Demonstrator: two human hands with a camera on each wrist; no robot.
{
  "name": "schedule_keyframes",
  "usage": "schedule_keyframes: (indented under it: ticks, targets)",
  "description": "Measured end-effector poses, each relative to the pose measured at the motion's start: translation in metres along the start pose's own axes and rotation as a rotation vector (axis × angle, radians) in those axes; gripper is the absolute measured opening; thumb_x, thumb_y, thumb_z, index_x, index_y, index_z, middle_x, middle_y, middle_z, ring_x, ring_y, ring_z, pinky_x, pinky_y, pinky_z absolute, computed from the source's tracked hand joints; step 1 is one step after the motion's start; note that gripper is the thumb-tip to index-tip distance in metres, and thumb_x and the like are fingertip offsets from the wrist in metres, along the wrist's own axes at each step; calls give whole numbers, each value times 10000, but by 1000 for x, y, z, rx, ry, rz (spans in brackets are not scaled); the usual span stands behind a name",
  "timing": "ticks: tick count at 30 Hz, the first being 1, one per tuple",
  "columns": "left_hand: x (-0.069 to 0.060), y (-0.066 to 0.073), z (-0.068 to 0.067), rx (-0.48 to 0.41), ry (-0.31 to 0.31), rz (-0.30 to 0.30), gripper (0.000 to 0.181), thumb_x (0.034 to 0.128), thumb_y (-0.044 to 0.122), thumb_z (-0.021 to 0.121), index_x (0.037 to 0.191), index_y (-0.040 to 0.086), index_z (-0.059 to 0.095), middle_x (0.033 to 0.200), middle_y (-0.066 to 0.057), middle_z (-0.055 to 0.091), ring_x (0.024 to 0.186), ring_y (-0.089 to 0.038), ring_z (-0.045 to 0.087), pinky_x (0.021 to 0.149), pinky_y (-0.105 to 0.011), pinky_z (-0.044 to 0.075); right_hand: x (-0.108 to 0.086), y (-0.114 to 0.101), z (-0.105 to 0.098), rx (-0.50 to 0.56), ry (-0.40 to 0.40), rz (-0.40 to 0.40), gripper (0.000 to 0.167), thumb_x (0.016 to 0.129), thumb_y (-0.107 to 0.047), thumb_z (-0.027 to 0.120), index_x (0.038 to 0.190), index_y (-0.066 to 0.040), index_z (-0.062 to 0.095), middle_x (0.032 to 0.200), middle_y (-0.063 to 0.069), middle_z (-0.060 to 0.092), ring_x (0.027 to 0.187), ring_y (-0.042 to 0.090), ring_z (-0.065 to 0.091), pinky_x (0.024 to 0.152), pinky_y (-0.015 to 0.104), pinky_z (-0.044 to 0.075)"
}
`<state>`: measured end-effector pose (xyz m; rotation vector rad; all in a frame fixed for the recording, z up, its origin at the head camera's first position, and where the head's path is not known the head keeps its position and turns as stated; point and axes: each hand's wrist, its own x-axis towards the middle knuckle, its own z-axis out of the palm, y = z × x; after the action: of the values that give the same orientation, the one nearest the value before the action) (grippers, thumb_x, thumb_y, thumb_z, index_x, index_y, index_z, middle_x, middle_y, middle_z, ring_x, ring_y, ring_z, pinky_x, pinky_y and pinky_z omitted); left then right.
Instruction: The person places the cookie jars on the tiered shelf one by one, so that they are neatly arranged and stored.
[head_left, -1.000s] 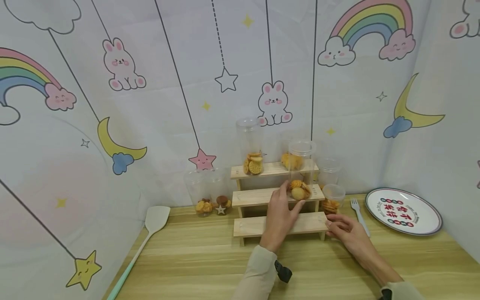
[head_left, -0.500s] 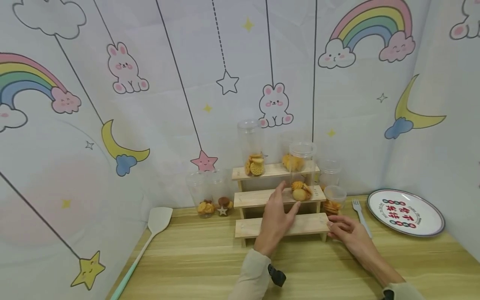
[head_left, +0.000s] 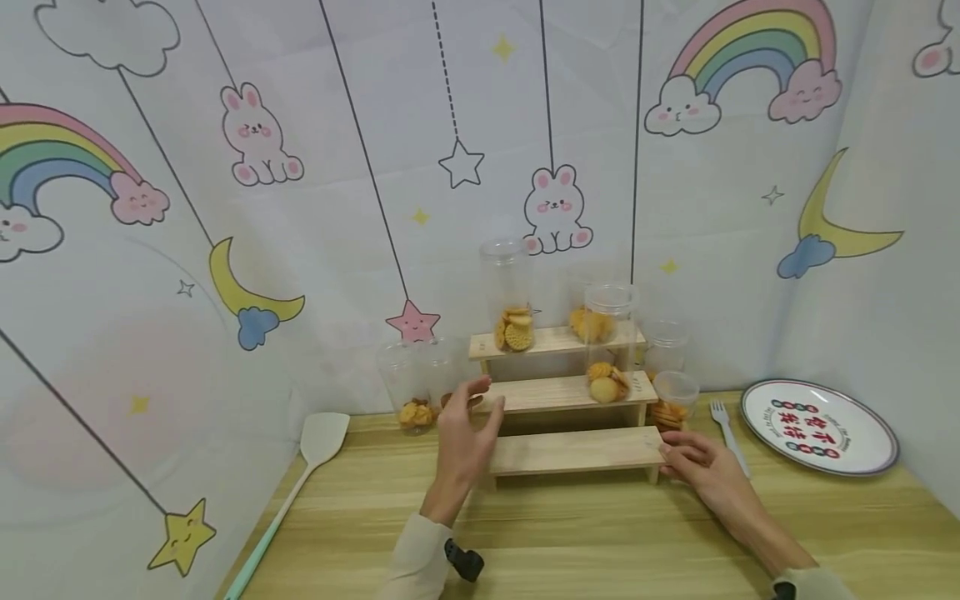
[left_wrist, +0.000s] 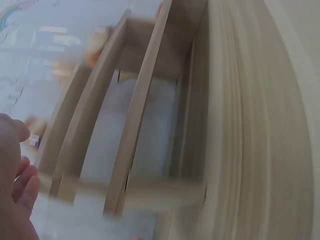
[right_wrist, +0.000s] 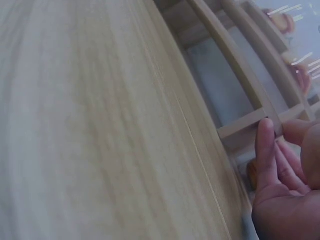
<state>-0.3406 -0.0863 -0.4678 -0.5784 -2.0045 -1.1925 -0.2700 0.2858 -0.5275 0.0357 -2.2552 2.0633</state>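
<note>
A three-tier wooden display stand [head_left: 573,450] stands on the table. My right hand [head_left: 708,475] pinches the right end of its lowest board between thumb and fingers. Off the stand's left end, my left hand [head_left: 463,442] hangs with fingers parted and nothing held. It partly covers a clear jar [head_left: 442,358] of brown cookies, beside another jar [head_left: 408,383] of golden ones. One tall cookie jar [head_left: 609,350] sits at the right of the middle tier. On the top tier are a jar [head_left: 507,292] of round crackers and a jar with yellow snacks [head_left: 581,323].
Right of the stand are two more clear jars, the nearer holding orange snacks [head_left: 670,412]. A fork [head_left: 727,433] and a white plate [head_left: 862,417] lie farther right. A spatula [head_left: 322,437] leans at the left wall; a printed cloth [head_left: 337,208] hangs behind.
My left hand has let go of the tall cookie jar, left it on the middle tier, and moved left past the stand. My right hand has stayed at the lowest board's end.
</note>
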Motion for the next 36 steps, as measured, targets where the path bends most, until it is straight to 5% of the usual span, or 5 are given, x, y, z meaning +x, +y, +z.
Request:
schedule_keyframes:
  ticks: [8, 12, 16, 25, 36]
  targets:
    - [5, -59, -61, 80, 185, -217, 449, 988, 132, 808, 1364, -26, 622, 1322, -198, 675, 1200, -332, 669, 1021, -479, 613, 0, -1, -2, -17, 2, 6, 598, 1092, -240, 683, 1519, 120, 470, 1037, -63, 810, 955, 73, 778, 891, 237, 653]
    - [1, -81, -71, 139, 235, -415, 629, 978, 196, 827, 1483, -3, 510, 1458, -198, 574, 1281, -390, 601, 1057, -555, 564, 0, -2, -4, -35, 0, -5, 594, 1094, -253, 681, 1509, 122, 480, 1035, -67, 813, 949, 72, 780, 883, 234, 653]
    - [-5, -94, -71, 112, 185, -559, 757, 976, 263, 834, 1563, 14, 427, 1572, -212, 499, 1393, -421, 538, 1119, -590, 504, 0, -2, -4, -27, 3, 4, 584, 1091, -243, 685, 1506, 118, 486, 1032, -75, 812, 952, 63, 777, 887, 232, 652]
    - [-7, -105, -63, 74, 39, -656, 928, 1024, 339, 769, 1719, 88, 208, 1727, -252, 346, 1608, -431, 339, 1303, -616, 333, -1, -1, 1, -13, 3, 16, 591, 1085, -240, 695, 1508, 117, 486, 1039, -69, 810, 961, 64, 775, 900, 235, 650]
    - [-8, -112, -60, 119, 152, -677, 827, 943, 231, 863, 1597, 7, 409, 1524, -283, 483, 1417, -472, 498, 1202, -609, 435, 0, -1, -1, -21, 10, 29, 593, 1089, -263, 690, 1514, 99, 491, 1047, -63, 811, 969, 60, 775, 903, 234, 649]
